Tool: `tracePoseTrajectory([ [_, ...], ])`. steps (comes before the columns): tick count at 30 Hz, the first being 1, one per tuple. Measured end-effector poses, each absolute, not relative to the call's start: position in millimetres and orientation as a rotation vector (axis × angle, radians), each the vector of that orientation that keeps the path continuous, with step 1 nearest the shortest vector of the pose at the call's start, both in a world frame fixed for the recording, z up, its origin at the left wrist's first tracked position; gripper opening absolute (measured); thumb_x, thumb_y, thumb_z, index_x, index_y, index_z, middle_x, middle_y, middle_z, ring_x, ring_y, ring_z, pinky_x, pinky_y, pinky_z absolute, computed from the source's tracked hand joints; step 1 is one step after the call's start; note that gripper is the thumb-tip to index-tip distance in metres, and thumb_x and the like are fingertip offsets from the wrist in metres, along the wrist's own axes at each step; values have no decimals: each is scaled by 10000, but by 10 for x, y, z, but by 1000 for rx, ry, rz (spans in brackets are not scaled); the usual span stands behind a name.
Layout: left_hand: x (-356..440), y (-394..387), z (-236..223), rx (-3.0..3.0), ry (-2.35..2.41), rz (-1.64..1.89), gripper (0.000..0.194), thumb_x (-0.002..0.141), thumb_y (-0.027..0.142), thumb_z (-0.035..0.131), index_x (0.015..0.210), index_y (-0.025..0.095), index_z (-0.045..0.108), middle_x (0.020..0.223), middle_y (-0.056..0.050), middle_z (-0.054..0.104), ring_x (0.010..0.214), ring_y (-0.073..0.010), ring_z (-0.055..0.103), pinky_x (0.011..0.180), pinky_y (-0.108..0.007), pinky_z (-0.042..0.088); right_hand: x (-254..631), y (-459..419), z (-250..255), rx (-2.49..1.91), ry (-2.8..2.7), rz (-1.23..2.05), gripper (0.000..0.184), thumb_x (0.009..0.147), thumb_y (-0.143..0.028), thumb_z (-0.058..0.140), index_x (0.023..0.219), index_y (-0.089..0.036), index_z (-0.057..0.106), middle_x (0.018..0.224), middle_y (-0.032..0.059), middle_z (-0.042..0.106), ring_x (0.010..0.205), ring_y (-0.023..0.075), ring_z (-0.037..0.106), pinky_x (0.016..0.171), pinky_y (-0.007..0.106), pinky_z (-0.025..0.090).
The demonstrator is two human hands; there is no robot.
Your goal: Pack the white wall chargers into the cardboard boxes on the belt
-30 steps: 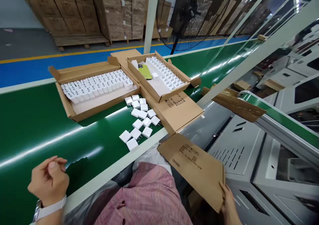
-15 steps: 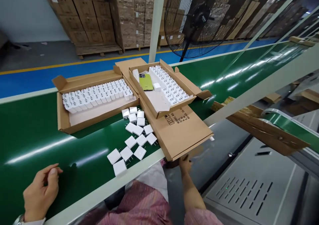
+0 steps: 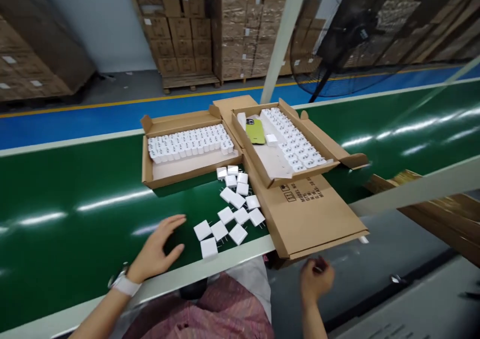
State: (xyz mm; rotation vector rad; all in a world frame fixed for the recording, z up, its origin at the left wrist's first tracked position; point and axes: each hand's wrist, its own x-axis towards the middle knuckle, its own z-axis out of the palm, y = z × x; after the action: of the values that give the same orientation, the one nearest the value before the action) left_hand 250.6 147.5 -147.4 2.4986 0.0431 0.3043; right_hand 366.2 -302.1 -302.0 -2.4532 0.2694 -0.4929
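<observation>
- Chargers (image 3: 232, 209), white with metal prongs, lying loose in a scattered cluster on the green conveyor belt (image 3: 75, 214), right in front of both trays
- Left hand (image 3: 155, 246): wide open, fingers spread, empty, just beside the nearest chargers; white strap (image 3: 124, 285) around the wrist
- Right hand (image 3: 317, 279): blurred, fingers curled, beyond the belt's near edge, below a flattened carton sheet (image 3: 311, 214); any hold on something impossible to tell
- Left cardboard tray (image 3: 191, 149): tight rows of upright chargers
- Right cardboard tray (image 3: 281, 144): more rows, beside a lime-green phone (image 3: 255, 131), resting partly on the carton sheet
- Far side of the belt: pallets of stacked cartons (image 3: 183, 34), black pedestal fan (image 3: 360, 34)
</observation>
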Motion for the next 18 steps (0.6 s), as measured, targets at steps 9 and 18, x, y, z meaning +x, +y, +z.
tracePoseTrajectory([
  [9, 3073, 1021, -1516, 2632, -215, -58, 291, 1007, 313, 564, 1273, 247, 662, 1207, -101, 691, 1049, -273, 666, 970, -416, 531, 3429, -1906, -1814, -2169, -1059, -510, 391, 914, -105, 542, 1242, -297, 633, 1067, 122, 692, 982, 287, 691, 860, 487, 595],
  [18, 2849, 1494, -1584, 2444, -51, 80, 379, 869, 142, 575, 1234, 229, 621, 1165, -66, 692, 993, -236, 690, 942, -379, 566, 3759, -1072, -1774, -2674, -1128, -141, 149, 981, -352, 604, 994, -213, 655, 939, 140, 703, 902, 320, 626, 799, 442, 504],
])
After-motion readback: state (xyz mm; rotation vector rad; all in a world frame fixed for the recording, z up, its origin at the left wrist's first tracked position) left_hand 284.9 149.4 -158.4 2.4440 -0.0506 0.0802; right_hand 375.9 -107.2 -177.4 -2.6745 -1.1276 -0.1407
